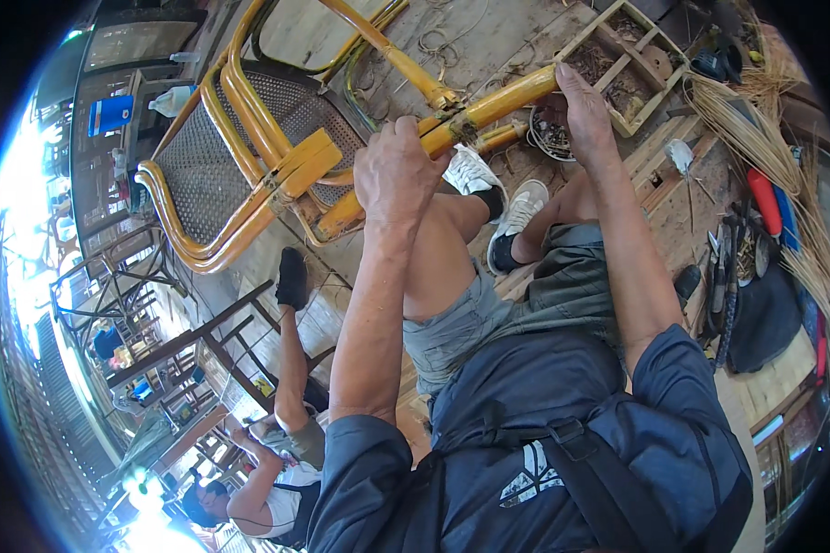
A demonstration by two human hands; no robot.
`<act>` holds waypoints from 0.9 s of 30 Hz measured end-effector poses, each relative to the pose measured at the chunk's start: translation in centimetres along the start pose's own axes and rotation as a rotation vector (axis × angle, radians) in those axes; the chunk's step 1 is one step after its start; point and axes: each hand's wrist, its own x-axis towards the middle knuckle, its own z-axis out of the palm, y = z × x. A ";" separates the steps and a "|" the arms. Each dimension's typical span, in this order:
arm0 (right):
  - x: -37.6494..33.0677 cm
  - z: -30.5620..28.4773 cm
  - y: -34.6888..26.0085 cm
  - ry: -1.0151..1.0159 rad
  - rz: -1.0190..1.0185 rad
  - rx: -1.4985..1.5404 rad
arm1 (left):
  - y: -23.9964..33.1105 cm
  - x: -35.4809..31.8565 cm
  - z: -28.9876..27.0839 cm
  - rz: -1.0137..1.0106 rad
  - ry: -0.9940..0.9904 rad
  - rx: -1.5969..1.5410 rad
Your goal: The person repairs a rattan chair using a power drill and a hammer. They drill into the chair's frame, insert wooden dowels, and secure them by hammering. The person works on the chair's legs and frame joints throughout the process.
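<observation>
Wooden plank platform (659, 180) at the person's right, bearing a slender white-headed tool (680, 157), a red cylindrical object (764, 203) beside a blue strip (787, 219), a cluster of hand tools (721, 276) and a dark pouch (765, 318); a bundle of pale cane strands (738, 129) lies along its outer side. The grey floor (512, 32) ahead carries loose curled strips (444, 48) and scattered scraps.

No words or numbers legible. Dark shirt (526, 392) front bears a pale, angular emblem (531, 476); lettering not discernible.
</observation>
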 end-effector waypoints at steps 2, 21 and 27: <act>0.1 0.1 0.1 0.012 0.005 -0.001 | -0.1 0.0 0.0 0.012 0.004 0.009; 1.0 -2.1 1.8 -0.033 0.203 0.404 | 0.0 -0.5 -0.8 0.091 0.062 -0.145; 1.9 -2.4 3.5 0.016 0.281 0.259 | -0.1 -0.4 -0.4 0.149 0.017 -0.105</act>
